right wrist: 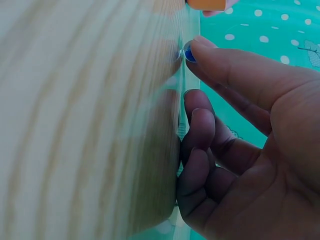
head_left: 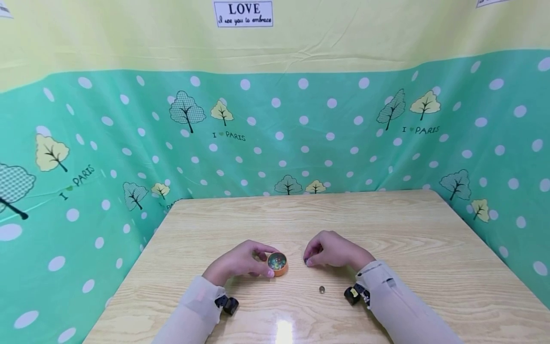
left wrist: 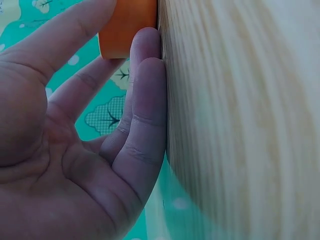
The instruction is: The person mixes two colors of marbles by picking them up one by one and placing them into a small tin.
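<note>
A small round orange container (head_left: 280,271) with multicoloured contents in its top stands on the wooden table. My left hand (head_left: 245,260) grips its left side between thumb and forefinger; its orange wall (left wrist: 131,30) fills the top of the left wrist view, where the other fingers rest along the tabletop. To the right of the container, my right hand (head_left: 334,249) pinches a small shiny blue bead or marble (right wrist: 189,52) down at the table surface, its remaining fingers curled. A small dark, glassy ball (head_left: 322,289) lies on the table in front of the right hand, touched by neither hand.
The wood-grain table (head_left: 240,217) reaches back to a green and yellow cloth backdrop (head_left: 258,110) with dots and trees, which also hangs at both sides. Black wrist cameras (head_left: 230,306) sit under both sleeves, close above the tabletop.
</note>
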`<action>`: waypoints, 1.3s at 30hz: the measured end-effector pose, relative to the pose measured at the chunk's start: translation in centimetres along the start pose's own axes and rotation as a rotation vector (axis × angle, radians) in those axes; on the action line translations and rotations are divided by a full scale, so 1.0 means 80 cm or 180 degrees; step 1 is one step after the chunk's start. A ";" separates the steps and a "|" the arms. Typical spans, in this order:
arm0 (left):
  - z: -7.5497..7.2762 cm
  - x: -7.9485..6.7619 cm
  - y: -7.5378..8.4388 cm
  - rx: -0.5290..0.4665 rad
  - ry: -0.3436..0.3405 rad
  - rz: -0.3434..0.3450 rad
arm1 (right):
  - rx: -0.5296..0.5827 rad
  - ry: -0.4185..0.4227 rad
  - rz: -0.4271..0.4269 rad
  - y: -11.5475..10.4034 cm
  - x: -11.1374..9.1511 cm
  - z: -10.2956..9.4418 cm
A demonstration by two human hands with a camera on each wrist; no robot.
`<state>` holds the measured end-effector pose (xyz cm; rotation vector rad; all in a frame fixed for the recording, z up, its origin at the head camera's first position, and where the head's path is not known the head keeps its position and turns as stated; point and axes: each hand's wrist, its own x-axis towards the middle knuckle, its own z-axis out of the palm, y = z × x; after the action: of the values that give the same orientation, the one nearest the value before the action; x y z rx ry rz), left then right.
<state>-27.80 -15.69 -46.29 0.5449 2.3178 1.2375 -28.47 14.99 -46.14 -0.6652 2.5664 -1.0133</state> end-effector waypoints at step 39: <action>0.003 0.000 0.010 0.0225 0.0062 0.0178 | -0.0174 0.0361 -0.0376 -0.026 0.003 0.012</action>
<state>-27.52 -15.12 -45.75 0.6286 2.3850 1.1948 -27.63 12.97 -45.36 -0.8043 2.6886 -1.0491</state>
